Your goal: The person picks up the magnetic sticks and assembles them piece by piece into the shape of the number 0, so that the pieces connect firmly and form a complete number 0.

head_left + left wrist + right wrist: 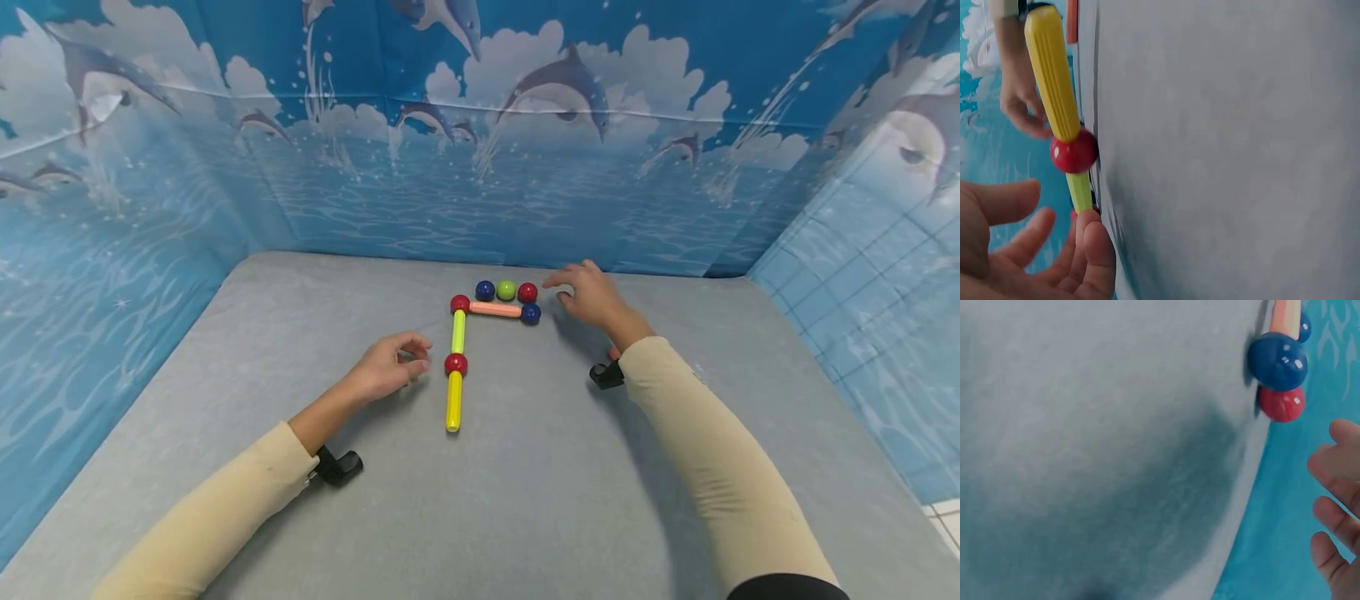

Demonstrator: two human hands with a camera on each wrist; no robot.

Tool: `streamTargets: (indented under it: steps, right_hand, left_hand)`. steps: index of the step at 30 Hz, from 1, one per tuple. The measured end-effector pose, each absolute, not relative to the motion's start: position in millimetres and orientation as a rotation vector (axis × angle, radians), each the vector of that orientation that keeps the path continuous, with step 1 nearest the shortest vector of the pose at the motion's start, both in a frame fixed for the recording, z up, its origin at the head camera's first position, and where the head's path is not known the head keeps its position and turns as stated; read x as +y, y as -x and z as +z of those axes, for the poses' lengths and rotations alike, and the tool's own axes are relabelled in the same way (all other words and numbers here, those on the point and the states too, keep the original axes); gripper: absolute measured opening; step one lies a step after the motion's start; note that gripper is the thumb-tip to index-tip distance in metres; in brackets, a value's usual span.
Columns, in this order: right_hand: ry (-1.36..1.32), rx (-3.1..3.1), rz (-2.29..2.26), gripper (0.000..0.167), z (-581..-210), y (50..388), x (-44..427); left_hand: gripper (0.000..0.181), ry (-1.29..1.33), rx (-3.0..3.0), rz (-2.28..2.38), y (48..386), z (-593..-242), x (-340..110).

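My left hand (388, 364) is relaxed with fingers loosely bent, holding nothing, just left of a joined line of sticks and balls. That line has a yellow stick (453, 402), a red ball (456, 364), a lime stick (458, 332) and a red corner ball (460, 304). From the corner, a salmon stick (495, 309) runs right to a blue ball (530, 313). My right hand (592, 296), also holding nothing, hovers right of a loose-looking red ball (527, 292). In the right wrist view its fingers (1335, 519) stand apart from the red ball (1282, 404).
A lime ball (506, 290) and another blue ball (485, 290) sit in a row behind the salmon stick. An orange piece (613, 353) shows partly beside the right wrist. A dolphin-print curtain (450, 192) borders the grey tabletop (525, 500) at the back.
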State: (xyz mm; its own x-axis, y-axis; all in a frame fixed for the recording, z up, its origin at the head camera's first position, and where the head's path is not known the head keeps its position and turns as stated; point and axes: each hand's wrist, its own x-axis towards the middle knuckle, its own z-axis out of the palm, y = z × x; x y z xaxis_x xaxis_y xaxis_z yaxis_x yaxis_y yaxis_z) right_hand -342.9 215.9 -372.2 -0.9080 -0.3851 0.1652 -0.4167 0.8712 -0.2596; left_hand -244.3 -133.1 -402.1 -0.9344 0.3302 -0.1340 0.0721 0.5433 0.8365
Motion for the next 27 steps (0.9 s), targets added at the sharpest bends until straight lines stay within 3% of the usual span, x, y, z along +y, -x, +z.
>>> streamTargets:
  steps: [21, 27]
  right_hand:
    - [-0.453, -3.069, 0.625, 0.049, -394, 362, 192]
    - [-0.454, -3.085, 0.703, 0.041, -394, 369, 181]
  left_hand:
    - [0.04, -0.659, 2.419, 1.072, 272, -397, -118]
    - [0.038, -0.635, 2.368, 1.08, 272, -397, -115]
